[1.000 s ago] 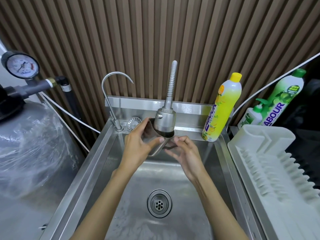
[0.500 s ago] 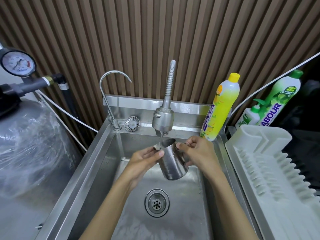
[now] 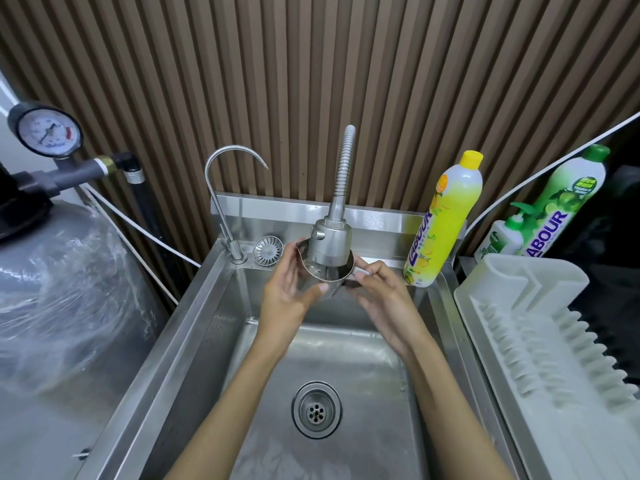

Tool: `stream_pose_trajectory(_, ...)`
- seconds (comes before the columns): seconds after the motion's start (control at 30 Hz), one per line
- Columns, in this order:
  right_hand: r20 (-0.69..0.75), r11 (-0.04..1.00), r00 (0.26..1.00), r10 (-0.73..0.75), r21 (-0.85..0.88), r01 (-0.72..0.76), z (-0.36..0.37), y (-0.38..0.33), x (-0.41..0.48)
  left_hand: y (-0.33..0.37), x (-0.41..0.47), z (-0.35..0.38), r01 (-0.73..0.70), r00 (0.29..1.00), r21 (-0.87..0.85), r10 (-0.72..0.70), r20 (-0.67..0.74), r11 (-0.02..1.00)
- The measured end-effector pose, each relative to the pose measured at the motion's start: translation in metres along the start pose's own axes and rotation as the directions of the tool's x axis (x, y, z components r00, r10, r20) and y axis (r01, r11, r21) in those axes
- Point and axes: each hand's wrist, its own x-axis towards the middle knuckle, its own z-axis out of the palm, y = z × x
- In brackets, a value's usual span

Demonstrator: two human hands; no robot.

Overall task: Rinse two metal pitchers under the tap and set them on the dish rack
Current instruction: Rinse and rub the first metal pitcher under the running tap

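Note:
A metal pitcher [image 3: 332,276] is held up under the tap's spray head [image 3: 330,244], whose nozzle sits partly inside the pitcher's mouth. My left hand [image 3: 289,296] cups the pitcher's left side and bottom. My right hand [image 3: 379,299] pinches its handle on the right. The pitcher's lower body is mostly hidden by my hands. The white dish rack [image 3: 540,348] stands to the right of the sink with nothing on it. I see only one pitcher.
The steel sink [image 3: 214,306] has a drain [image 3: 316,408] at its middle. A thin curved faucet [image 3: 225,202] and a strainer [image 3: 267,250] sit at the back left. Yellow [image 3: 445,220] and green [image 3: 561,202] detergent bottles stand at the back right. A wrapped tank [image 3: 62,289] with a gauge is on the left.
The pitcher has gone from lower in the sink, under the stream, up to the spray head. Both hands rose with it, and my left hand shifted under its side.

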Motion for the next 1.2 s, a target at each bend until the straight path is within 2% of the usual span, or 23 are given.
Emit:
stream_pose_trajectory(0.1,0.009,0.999,0.999,0.053,0.006,-0.053,0.003,0.006,0.001,0.01,0.0,-0.007,-0.062,0.998,0.237,0.067,-0.015,0.97)
stream_pose_trajectory(0.2,-0.038,0.987,0.995,0.096,-0.129,-0.1,0.004,0.003,-0.001,0.016,-0.002,-0.01,-0.04,0.997,0.446,0.066,-0.043,0.894)
stream_pose_trajectory(0.3,-0.119,0.959,0.986,0.116,-0.243,-0.143,0.008,-0.006,-0.007,0.023,-0.007,-0.009,0.032,0.995,0.533,0.025,-0.099,0.845)
stream_pose_trajectory(0.37,-0.182,0.927,0.978,0.097,-0.341,-0.156,0.01,-0.015,-0.012,0.022,-0.011,-0.008,0.083,0.994,0.52,-0.031,-0.107,0.85)
stream_pose_trajectory(0.5,-0.241,0.822,0.971,0.003,-0.551,-0.14,0.011,-0.034,-0.023,0.013,-0.017,-0.005,0.193,0.981,0.371,-0.173,-0.086,0.908)
stream_pose_trajectory(0.6,-0.263,0.694,0.956,-0.134,-0.713,-0.099,0.012,-0.043,-0.03,0.005,-0.018,-0.001,0.266,0.964,0.203,-0.265,-0.034,0.942)
stream_pose_trajectory(0.67,-0.227,0.58,0.945,-0.236,-0.813,-0.05,0.011,-0.046,-0.033,0.001,-0.02,0.002,0.28,0.959,0.126,-0.282,0.003,0.952)
stream_pose_trajectory(0.7,-0.207,0.561,0.94,-0.27,-0.828,-0.021,0.01,-0.046,-0.033,0.0,-0.021,0.004,0.272,0.962,0.087,-0.274,0.016,0.958)
stream_pose_trajectory(0.77,-0.189,0.611,0.94,-0.285,-0.791,0.027,0.007,-0.046,-0.031,-0.001,-0.019,0.008,0.242,0.97,0.018,-0.243,0.03,0.97)
stream_pose_trajectory(0.83,-0.179,0.727,0.952,-0.249,-0.684,0.062,0.004,-0.042,-0.026,-0.001,-0.014,0.011,0.194,0.981,-0.04,-0.193,0.026,0.98)
stream_pose_trajectory(0.93,-0.104,0.91,0.983,-0.154,-0.402,0.1,-0.001,-0.028,-0.016,0.001,-0.009,0.012,0.094,0.995,-0.052,-0.095,-0.014,0.994)
stream_pose_trajectory(1.0,-0.031,0.986,0.995,-0.093,-0.142,0.088,-0.004,-0.015,-0.007,0.004,-0.006,0.009,0.0,0.998,0.064,0.004,-0.056,0.998)
stream_pose_trajectory(1.07,0.028,0.998,0.999,-0.025,0.065,0.023,-0.003,-0.003,0.001,0.006,-0.002,0.005,-0.067,0.993,0.237,0.087,-0.077,0.969)
stream_pose_trajectory(1.13,0.038,0.983,0.997,0.063,0.172,-0.068,-0.001,0.006,0.004,0.01,-0.001,0.0,-0.09,0.986,0.387,0.137,-0.093,0.918)
stream_pose_trajectory(1.2,0.023,0.979,0.991,0.128,0.157,-0.13,0.003,0.013,0.004,0.016,-0.005,-0.002,-0.095,0.978,0.492,0.173,-0.115,0.865)
